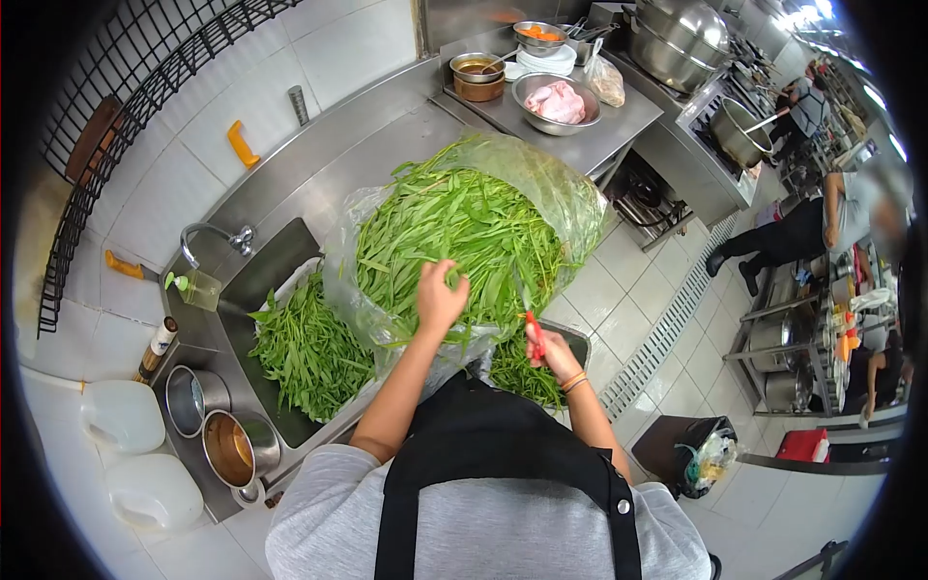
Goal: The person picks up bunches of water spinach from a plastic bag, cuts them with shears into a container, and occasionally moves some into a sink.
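Observation:
A big heap of leafy green stalks point(440, 227) fills an open clear plastic bag point(570, 198) in front of me. Over the near part of this heap, my left hand point(443, 297) is closed, its curled fingers and thumb around some of the greens. To its right, my right hand point(551, 352) grips a red-handled knife point(532, 331), the blade pointing away from me into the leaves. Below the right hand lie shorter cut greens point(524, 372). More leafy greens point(314, 353) are piled in the sink basin point(280, 253) on the left.
A faucet point(217, 239), soap bottle point(198, 288) and metal pots point(239, 447) line the left side. Raw meat sits in a steel bowl point(558, 101) at the back. A black bin point(680, 449) stands on the floor at right. A person point(802, 227) stands farther right.

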`<state>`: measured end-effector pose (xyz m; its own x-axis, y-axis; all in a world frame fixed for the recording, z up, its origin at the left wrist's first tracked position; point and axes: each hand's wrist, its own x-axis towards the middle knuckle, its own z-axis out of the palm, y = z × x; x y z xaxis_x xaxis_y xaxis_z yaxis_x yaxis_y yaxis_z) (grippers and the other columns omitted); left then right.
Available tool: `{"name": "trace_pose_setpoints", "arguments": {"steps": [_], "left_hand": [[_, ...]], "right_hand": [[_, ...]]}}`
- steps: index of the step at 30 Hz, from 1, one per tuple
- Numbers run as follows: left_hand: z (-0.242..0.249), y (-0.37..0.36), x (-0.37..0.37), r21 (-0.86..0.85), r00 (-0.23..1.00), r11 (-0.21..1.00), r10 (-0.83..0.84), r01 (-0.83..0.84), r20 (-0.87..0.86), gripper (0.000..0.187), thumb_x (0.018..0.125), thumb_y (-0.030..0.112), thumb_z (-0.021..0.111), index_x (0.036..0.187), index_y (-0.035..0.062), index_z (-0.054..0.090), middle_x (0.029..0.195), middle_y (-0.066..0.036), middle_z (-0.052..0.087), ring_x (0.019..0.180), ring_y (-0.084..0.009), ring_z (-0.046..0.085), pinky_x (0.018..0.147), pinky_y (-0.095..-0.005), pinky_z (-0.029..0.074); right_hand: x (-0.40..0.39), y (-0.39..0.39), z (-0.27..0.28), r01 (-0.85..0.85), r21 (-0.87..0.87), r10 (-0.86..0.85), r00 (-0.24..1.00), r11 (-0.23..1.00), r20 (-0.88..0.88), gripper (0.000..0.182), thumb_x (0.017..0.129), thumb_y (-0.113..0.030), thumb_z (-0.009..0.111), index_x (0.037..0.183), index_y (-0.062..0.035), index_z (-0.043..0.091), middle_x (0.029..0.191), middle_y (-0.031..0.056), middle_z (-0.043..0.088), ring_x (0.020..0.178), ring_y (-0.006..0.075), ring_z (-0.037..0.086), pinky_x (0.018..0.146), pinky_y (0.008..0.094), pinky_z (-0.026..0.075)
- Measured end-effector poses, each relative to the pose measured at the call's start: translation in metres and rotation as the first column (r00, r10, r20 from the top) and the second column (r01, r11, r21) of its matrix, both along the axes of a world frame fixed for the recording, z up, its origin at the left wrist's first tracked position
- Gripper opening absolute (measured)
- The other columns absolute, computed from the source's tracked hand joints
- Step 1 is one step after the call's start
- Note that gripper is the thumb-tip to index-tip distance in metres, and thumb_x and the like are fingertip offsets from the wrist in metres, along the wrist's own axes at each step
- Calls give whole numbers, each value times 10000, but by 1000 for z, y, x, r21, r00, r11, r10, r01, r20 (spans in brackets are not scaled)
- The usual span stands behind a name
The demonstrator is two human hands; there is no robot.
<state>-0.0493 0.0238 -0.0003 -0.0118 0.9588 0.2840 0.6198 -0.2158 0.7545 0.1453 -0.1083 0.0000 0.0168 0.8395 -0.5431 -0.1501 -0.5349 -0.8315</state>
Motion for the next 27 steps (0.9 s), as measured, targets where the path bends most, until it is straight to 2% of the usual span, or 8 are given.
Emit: {"name": "trace_pose_setpoints", "arguments": {"steps": [1, 4, 6, 8, 12, 14, 22, 27], "left_hand": [[1, -2, 7, -102, 988, 992, -82, 68, -132, 233, 715, 215, 676, 887, 74, 606, 870, -104, 534, 820, -285, 552, 691, -356, 454], [-9, 0, 21, -248, 962, 968, -101, 36, -253, 277, 653, 274, 724, 821, 88, 608, 856, -113, 529, 829, -303, 561, 662, -396, 469], [-11, 8, 18, -202, 961, 978, -103, 51, -258, 255, 655, 288, 723, 781, 98, 610, 824, -126, 540, 803, -301, 572, 642, -415, 473], [-10, 12, 13, -227, 954, 971, -137, 76, -265, 226, 662, 262, 723, 785, 99, 627, 916, -144, 557, 798, -317, 583, 683, -401, 483], [9, 12, -11, -101, 972, 986, -149, 132, -181, 199, 655, 236, 727, 736, 82, 630, 831, -162, 566, 793, -330, 577, 704, -404, 465], [28, 5, -23, -104, 993, 989, -112, 107, -38, 187, 654, 221, 726, 709, 69, 632, 756, -172, 557, 786, -341, 567, 714, -402, 447], [28, 11, -37, 26, 996, 997, -80, 79, 48, 194, 681, 99, 704, 871, 80, 667, 791, -141, 573, 771, -306, 571, 701, -368, 444], [23, 12, 26, -165, 979, 975, -171, 152, -108, 224, 678, 178, 721, 894, 140, 674, 892, -149, 553, 817, -307, 576, 712, -378, 473]], "right_hand": [[-4, 3, -3, -31, -8, 31, 999, 999, -10, 455, 801, -545, 558, 662, -115, 498, 581, -25, 489, 469, 62, 461, 449, 191, 380], [-7, 8, -11, 2, -68, -4, 1000, 998, -27, 476, 789, -562, 560, 636, -116, 493, 572, -22, 489, 451, 68, 459, 443, 193, 381], [-6, 9, -11, 58, -115, -62, 998, 992, -33, 489, 782, -574, 560, 624, -117, 491, 569, -20, 491, 442, 71, 458, 443, 193, 383], [-2, 4, -11, 107, -107, -107, 994, 988, 2, 502, 775, -592, 553, 616, -121, 486, 577, -18, 505, 438, 73, 460, 445, 195, 395], [2, -9, -4, -35, -112, 23, 995, 993, -100, 482, 786, -581, 545, 663, -118, 498, 591, -20, 521, 461, 70, 482, 465, 198, 415], [0, -12, 2, -66, -112, 52, 990, 991, -130, 459, 795, -561, 549, 695, -115, 504, 603, -20, 525, 487, 67, 488, 480, 191, 416], [-13, 1, 22, -111, 1, 109, 979, 994, -174, 479, 794, -575, 542, 699, -107, 510, 619, -10, 528, 499, 69, 485, 483, 192, 408], [-7, 7, 14, -35, -100, 25, 995, 994, -95, 547, 768, -642, 513, 650, -108, 507, 586, -6, 521, 455, 80, 479, 446, 198, 395]]}}
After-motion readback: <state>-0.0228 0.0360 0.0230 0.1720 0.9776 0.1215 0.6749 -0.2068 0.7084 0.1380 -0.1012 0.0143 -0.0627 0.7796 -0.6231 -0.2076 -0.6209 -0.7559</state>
